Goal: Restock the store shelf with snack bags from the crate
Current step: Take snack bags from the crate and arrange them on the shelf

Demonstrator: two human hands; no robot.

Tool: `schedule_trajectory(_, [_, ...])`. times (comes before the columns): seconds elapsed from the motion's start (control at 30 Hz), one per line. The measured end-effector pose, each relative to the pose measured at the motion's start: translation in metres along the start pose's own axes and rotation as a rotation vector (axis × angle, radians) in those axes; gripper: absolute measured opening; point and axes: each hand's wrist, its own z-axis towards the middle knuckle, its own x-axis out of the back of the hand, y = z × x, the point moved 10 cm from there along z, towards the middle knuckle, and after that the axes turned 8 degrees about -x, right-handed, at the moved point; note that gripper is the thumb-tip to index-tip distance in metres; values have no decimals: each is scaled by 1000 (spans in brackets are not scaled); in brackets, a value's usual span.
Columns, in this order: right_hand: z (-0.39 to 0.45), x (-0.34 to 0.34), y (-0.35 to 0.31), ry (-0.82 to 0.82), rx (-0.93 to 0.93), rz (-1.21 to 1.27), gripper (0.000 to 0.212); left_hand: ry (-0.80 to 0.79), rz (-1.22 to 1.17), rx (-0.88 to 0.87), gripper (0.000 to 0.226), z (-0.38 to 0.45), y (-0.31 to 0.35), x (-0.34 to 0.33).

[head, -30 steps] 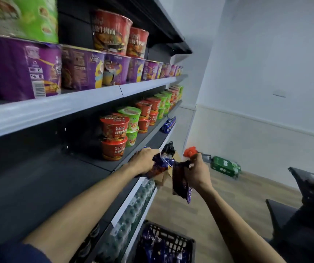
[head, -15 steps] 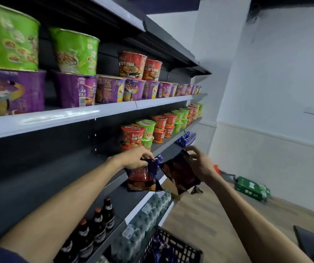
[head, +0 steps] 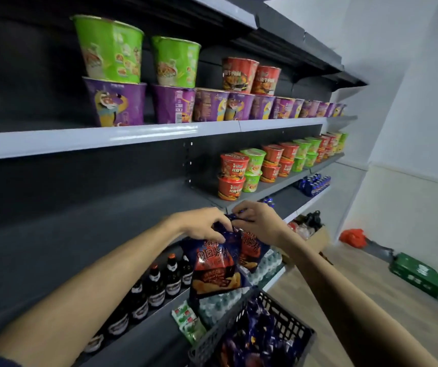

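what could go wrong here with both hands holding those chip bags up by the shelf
1. The left hand and right hand pinch each snack bag only by its top edge, so one could slip and fall toward the crate or the beer bottles below.
2. The stacked red noodle cups stand close beside the bare shelf; a careless push might topple them.

Two snack bags [head: 214,268] held up; one crate [head: 241,321]; two green tubs [head: 112,49] and two red tubs [head: 239,74] stacked on top.
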Motion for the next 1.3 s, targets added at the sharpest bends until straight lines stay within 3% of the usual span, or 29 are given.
schedule_trajectory(0.23, [-5, -70, -31, -125, -26, 400, 53, 148, -29, 238, 33, -128, -66, 17])
schedule_trajectory(0.33, [-15, -136, -53, -312, -75, 579, 54, 198, -71, 316, 34, -199, -88, 22])
schedule_trajectory(0.4, [-18, -176, -86, -346, -37, 615, 42, 224, -130, 379, 33, -249, -102, 23])
schedule_trajectory(0.6, [-33, -273, -209, -327, 33, 657, 20, 389, -212, 564, 29, -425, -123, 24])
schedule_trajectory(0.87, [-94, -398, -355, -342, 105, 585, 13, 587, -8, 834, 30, -682, -127, 30])
schedule_trajectory(1.03, [-139, -467, -448, -389, 164, 579, 17, 742, 22, 964, 16, -815, -111, 31])
schedule_trajectory(1.3, [-190, -585, -570, -504, 236, 542, 14, 761, 138, 1143, 18, -991, -97, 14])
